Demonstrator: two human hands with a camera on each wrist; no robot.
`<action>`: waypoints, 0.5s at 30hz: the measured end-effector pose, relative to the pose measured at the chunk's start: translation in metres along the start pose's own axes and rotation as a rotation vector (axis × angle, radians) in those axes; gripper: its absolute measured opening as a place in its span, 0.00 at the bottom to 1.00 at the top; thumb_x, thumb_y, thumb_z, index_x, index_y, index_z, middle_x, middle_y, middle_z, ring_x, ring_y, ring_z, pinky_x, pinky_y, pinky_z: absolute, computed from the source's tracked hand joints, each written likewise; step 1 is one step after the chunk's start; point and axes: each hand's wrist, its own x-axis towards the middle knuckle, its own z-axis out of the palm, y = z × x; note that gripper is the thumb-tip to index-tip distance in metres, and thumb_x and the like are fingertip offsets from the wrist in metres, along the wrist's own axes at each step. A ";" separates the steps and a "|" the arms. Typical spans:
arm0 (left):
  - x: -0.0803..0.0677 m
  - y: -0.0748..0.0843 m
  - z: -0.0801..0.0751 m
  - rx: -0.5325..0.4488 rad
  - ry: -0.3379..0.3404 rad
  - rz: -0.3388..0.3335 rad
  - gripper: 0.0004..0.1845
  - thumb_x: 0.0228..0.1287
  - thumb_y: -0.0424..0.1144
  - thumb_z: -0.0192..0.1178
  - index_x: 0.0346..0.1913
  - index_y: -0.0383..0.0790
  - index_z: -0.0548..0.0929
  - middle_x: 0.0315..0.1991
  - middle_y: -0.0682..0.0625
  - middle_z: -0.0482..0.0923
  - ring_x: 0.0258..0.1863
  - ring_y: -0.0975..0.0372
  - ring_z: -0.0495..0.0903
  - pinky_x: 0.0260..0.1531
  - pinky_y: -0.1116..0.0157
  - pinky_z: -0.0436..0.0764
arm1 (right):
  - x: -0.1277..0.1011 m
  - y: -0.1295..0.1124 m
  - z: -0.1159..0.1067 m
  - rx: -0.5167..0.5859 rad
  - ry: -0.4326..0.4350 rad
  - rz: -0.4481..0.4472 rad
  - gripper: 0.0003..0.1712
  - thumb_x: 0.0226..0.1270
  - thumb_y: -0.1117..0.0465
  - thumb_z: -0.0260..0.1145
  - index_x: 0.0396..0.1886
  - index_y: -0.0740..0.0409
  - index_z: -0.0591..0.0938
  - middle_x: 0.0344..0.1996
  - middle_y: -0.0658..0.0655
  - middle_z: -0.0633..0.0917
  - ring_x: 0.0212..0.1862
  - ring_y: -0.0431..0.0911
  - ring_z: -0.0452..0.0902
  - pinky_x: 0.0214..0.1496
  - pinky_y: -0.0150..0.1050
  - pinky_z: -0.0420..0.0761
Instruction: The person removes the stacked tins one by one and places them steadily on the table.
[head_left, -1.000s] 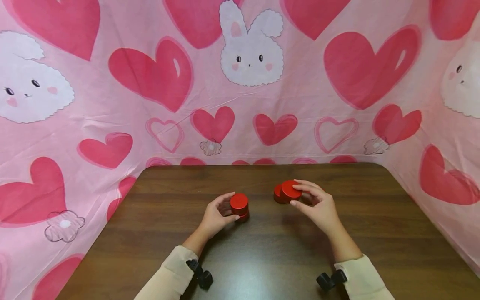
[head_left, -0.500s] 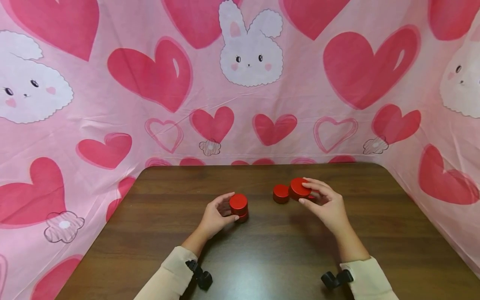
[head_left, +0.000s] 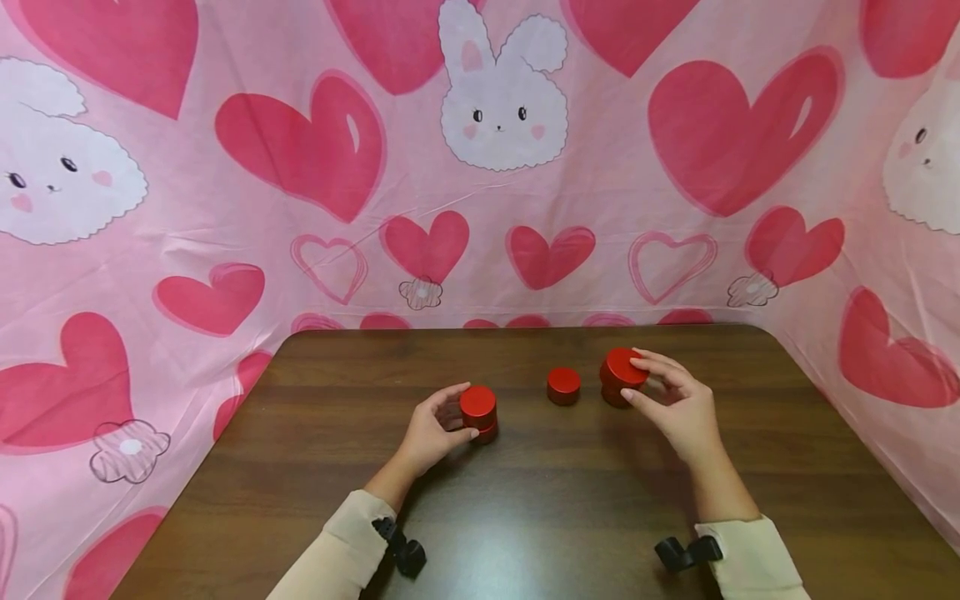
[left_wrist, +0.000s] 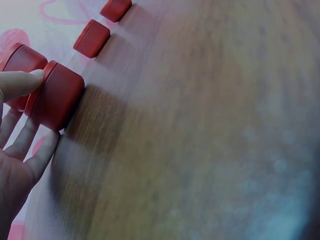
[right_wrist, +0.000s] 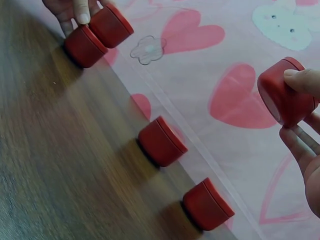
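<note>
My left hand (head_left: 465,413) grips a stack of two red cylinders (head_left: 478,412) standing on the dark wooden table (head_left: 525,500); in the left wrist view its thumb and fingers (left_wrist: 26,142) wrap round the stack (left_wrist: 54,100). My right hand (head_left: 632,379) pinches a red cylinder (head_left: 622,367) and holds it just over another red cylinder (head_left: 613,397) that sits on the table. In the right wrist view the held cylinder (right_wrist: 284,93) is lifted, with the seated one (right_wrist: 207,204) below it. A lone red cylinder (head_left: 563,386) stands between the two hands.
A pink cloth with hearts and bunnies (head_left: 495,117) walls the table at the back and on both sides. Black wrist camera mounts (head_left: 405,552) sit on the cream sleeves near the front edge.
My right hand has carried its cylinder rightward, away from the lone cylinder, to above another one. The left hand and its stack have stayed put.
</note>
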 end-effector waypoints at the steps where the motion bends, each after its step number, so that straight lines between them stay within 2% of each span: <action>1: 0.000 0.000 0.000 0.001 -0.001 0.000 0.37 0.48 0.17 0.69 0.65 0.26 0.69 0.57 0.34 0.76 0.56 0.40 0.74 0.54 0.46 0.77 | 0.000 0.000 -0.001 -0.010 0.007 0.000 0.25 0.48 0.84 0.70 0.49 0.78 0.80 0.55 0.61 0.81 0.56 0.41 0.77 0.55 0.28 0.77; 9: -0.001 0.001 0.000 0.002 -0.003 0.006 0.37 0.48 0.17 0.69 0.65 0.26 0.69 0.57 0.33 0.75 0.56 0.40 0.74 0.54 0.47 0.77 | 0.001 0.000 -0.013 -0.036 0.073 0.027 0.25 0.47 0.84 0.71 0.49 0.77 0.81 0.55 0.61 0.82 0.57 0.42 0.77 0.55 0.27 0.76; 15: 0.001 -0.001 0.000 0.005 0.000 -0.009 0.37 0.48 0.17 0.69 0.65 0.28 0.70 0.58 0.33 0.75 0.57 0.40 0.74 0.54 0.46 0.76 | 0.003 0.000 -0.021 0.002 0.128 0.063 0.25 0.48 0.85 0.70 0.50 0.78 0.80 0.54 0.56 0.83 0.54 0.42 0.79 0.53 0.28 0.77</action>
